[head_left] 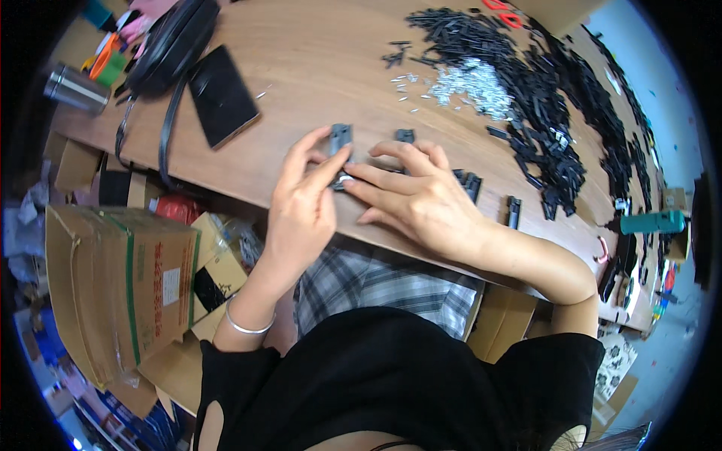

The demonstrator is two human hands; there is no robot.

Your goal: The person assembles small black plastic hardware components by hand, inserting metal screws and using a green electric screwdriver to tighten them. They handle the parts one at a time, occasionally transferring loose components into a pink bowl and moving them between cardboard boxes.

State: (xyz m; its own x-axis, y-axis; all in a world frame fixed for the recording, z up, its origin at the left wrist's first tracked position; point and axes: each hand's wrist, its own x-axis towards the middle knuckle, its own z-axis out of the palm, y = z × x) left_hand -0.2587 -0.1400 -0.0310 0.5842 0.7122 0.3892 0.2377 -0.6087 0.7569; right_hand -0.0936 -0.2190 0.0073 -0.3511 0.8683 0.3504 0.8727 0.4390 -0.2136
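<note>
A narrow dark grey plastic part (341, 137) stands at the table's near side, its far end pointing away from me. My left hand (301, 199) grips it between thumb and fingers. At its near end a bit of shiny metal shows, partly hidden by fingertips. My right hand (425, 199) reaches in from the right, its fingers stretched and apart, two fingertips touching the near end of the part. Beyond the right hand lies another dark plastic part (404, 136). Several similar black parts (470, 184) lie just right of that hand, and one more black part (514, 212) sits farther right.
Heaps of black pieces (545, 143) and a pile of small silvery pieces (472, 86) cover the right side. Red-handled scissors (510, 19) lie at the far edge. A black tablet-like slab (222, 98), black bag (169, 49) and steel tumbler (75, 89) are left. A cardboard box (162, 278) stands below.
</note>
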